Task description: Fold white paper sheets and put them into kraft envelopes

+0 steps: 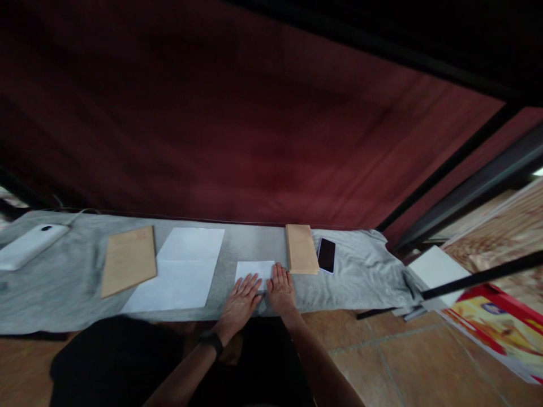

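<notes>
I take this for a room in a home, though my feed can't settle it. I see a dark red curtain (254, 141) at twelve o'clock, a grey plush cover (271, 243) at six, terracotta floor tiles (360, 367) at five and printed packaging (500, 325) at four.

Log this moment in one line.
left hand: flat on small white paper | right hand: at its right edge | left: creased white sheet | right: brown envelopes, smartphone
</notes>
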A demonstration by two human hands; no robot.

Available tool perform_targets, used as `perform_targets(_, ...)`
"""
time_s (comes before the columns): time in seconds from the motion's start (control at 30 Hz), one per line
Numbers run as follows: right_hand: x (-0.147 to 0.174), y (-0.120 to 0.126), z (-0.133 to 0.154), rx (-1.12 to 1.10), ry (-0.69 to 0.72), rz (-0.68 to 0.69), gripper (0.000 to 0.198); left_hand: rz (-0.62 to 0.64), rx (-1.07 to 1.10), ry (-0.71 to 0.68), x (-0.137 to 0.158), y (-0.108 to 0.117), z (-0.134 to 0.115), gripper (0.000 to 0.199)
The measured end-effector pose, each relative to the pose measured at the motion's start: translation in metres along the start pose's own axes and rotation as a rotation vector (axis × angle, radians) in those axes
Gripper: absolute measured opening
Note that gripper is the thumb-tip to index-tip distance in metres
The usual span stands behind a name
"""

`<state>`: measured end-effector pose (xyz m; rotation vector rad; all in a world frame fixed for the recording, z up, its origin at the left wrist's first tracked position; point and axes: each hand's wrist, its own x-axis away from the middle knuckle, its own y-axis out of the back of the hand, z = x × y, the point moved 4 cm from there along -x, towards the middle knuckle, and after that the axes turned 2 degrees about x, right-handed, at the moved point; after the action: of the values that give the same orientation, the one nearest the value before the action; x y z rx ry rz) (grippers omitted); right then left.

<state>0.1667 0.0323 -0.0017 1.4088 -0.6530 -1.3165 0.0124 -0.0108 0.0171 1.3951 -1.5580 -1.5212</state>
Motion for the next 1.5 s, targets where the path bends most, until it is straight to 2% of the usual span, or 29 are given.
perform_targets(0.13,-0.001,0.002,0.001,-0.018,-0.007,0.015,0.055,0.022,-0.010,-0.012,0.003,0.004,-0.007,0.049)
perform_targets(0.3,-0.001,0.004,0.001,-0.003,-0.015,-0.010,0.053,0.034,-0.016,0.027,0.003,0.004,-0.004,0.048)
perform_targets(0.53,-0.001,0.008,0.001,-0.012,-0.009,-0.020,0.052,0.288,-0.132,0.055,-0.015,-0.005,0.002,0.053)
perform_targets(0.67,0.005,0.011,-0.001,-0.013,-0.005,-0.039,0.050,0.326,-0.165,0.029,-0.018,-0.006,0.006,0.069)
perform_targets(0.8,0.010,0.018,-0.004,-0.016,-0.003,-0.039,0.050,0.348,-0.196,0.004,-0.022,-0.007,0.003,0.069)
perform_targets(0.9,0.011,0.022,0.001,-0.065,0.082,0.004,0.052,0.343,-0.203,-0.007,-0.025,-0.006,-0.002,0.066)
perform_targets(1.0,0.011,0.024,0.010,-0.135,0.210,0.077,0.053,0.324,-0.194,-0.008,-0.025,-0.003,-0.006,0.064)
perform_targets(1.07,0.010,0.024,0.015,-0.156,0.237,0.116,0.053,0.309,-0.182,-0.004,-0.024,0.001,-0.006,0.063)
perform_targets(1.33,-0.005,0.028,0.022,-0.147,0.174,0.165,0.049,0.245,-0.116,-0.006,-0.020,0.028,0.000,0.052)
perform_targets(1.37,-0.008,0.031,0.021,-0.150,0.156,0.160,0.050,0.193,-0.082,0.008,-0.020,0.034,0.003,0.049)
perform_targets(1.43,-0.015,0.041,0.015,-0.221,0.095,0.114,0.052,0.006,0.051,0.101,-0.020,0.050,0.012,0.050)
perform_targets(1.5,-0.022,0.051,0.010,-0.323,0.025,0.050,0.050,-0.216,0.299,0.306,-0.019,0.063,0.027,0.065)
